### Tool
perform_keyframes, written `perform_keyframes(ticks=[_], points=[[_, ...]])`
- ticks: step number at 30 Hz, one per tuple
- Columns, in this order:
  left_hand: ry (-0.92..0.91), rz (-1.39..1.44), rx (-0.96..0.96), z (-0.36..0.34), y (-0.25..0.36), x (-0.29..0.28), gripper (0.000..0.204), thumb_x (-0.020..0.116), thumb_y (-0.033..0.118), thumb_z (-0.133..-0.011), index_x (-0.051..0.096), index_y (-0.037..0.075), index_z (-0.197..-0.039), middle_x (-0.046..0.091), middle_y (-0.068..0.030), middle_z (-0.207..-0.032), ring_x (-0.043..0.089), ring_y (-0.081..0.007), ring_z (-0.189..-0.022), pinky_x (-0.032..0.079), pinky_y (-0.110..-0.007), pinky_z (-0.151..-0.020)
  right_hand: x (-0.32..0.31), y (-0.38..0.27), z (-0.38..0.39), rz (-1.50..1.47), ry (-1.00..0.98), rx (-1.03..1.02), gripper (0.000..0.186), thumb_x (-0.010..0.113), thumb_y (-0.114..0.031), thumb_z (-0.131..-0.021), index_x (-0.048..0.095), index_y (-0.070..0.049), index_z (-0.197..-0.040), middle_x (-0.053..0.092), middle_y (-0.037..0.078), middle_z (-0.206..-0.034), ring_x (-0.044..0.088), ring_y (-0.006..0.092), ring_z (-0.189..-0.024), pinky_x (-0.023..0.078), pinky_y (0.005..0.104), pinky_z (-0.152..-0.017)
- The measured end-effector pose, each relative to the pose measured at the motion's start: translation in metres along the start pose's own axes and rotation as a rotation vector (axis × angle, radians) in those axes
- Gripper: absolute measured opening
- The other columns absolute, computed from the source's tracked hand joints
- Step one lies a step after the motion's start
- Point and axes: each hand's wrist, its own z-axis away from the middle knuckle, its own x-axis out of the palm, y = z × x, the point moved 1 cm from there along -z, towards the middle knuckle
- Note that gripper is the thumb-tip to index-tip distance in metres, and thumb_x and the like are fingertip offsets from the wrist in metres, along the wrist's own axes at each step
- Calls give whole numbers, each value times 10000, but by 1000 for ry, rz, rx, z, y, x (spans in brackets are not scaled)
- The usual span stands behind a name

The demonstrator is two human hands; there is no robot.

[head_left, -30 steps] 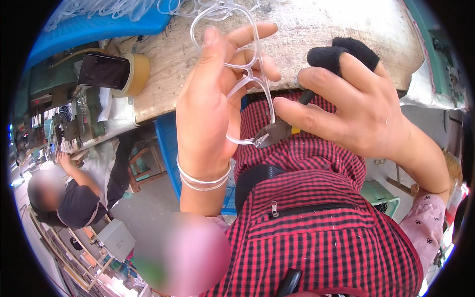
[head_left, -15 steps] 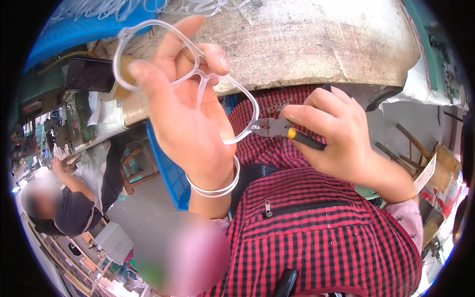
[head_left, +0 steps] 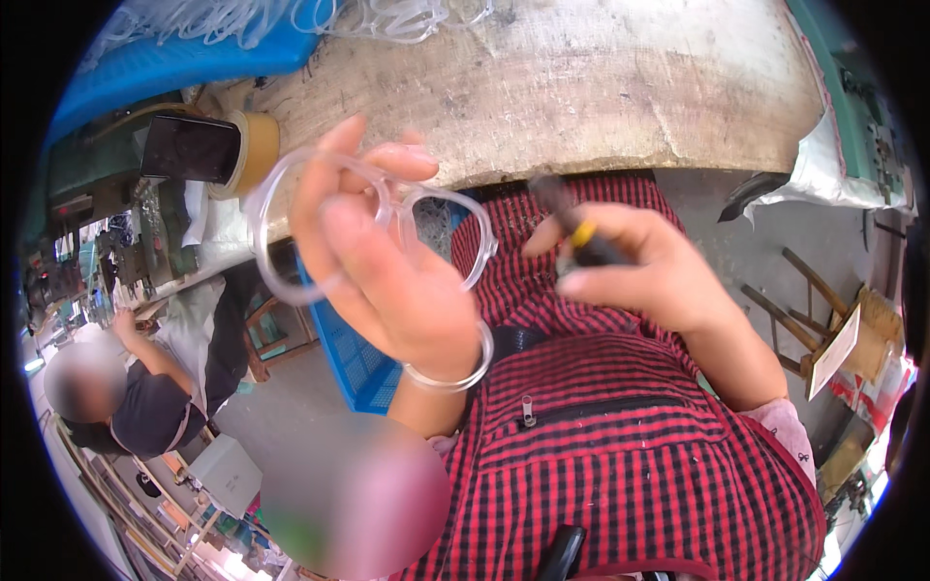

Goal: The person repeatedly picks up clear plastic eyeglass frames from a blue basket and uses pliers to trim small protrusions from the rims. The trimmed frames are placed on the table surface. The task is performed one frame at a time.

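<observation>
My left hand [head_left: 387, 261] grips a clear plastic eyeglasses frame [head_left: 489, 244] by its middle, with fingers passing around the bridge and one rim. Both rims are without visible lenses, and the picture is a little blurred here. To its right, my right hand [head_left: 644, 266] holds a pair of nippers [head_left: 593, 244] with dark handles and a yellow band. Their jaws point up and away, apart from the frame. Whether the jaws are parted is too smeared to tell. Both hands are above my lap, covered by a red-and-black checked apron [head_left: 601, 465].
A worn wooden table [head_left: 581, 97] lies ahead. Several clear frames [head_left: 387, 17] are heaped around a blue tray [head_left: 194, 77] at the far left. A dark phone [head_left: 191, 147] leans by a tape roll [head_left: 257, 153]. Below sits a blue basket [head_left: 354, 358]. Another person [head_left: 145, 397] is at left.
The nippers have come away from the rim's edge, and their jaws now point upward. My left hand has lowered toward me with the frame, tilting it.
</observation>
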Motion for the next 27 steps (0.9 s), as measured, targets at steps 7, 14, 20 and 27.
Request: perform_keyframes(ticks=[7,14,20,27], points=[[-203,754,-975,19,33,8,686,269,619,-1044,144,249,-1609,540,-115,-885,536,-186,-651,496,-325,-513,-11,-47,-2,1062,373,-577,515,762,-30,-715,696,-114,-1218,619,81,-935,596,249,-821,475,354,-721],[-213,657,-950,20,43,16,857,192,753,-972,116,187,-1610,546,-86,-854,538,-160,-651,515,-328,-521,0,-50,-9,1216,503,-583,581,764,-39,-652,713,-185,-1211,593,78,-948,575,286,-808,464,382,-696],[-207,660,-912,20,45,20,873,194,759,-967,117,171,-1608,548,-81,-853,544,-159,-663,525,-316,-534,5,-46,-6,1246,592,-621,613,770,-56,-629,714,-209,-1220,587,71,-941,558,264,-775,444,376,-672],[-228,612,-902,21,46,23,878,181,766,-962,123,170,-1604,543,-66,-847,542,-160,-667,526,-306,-541,7,-48,-5,1272,617,-625,623,778,-79,-616,719,-230,-1217,590,60,-966,543,258,-756,449,370,-653]])
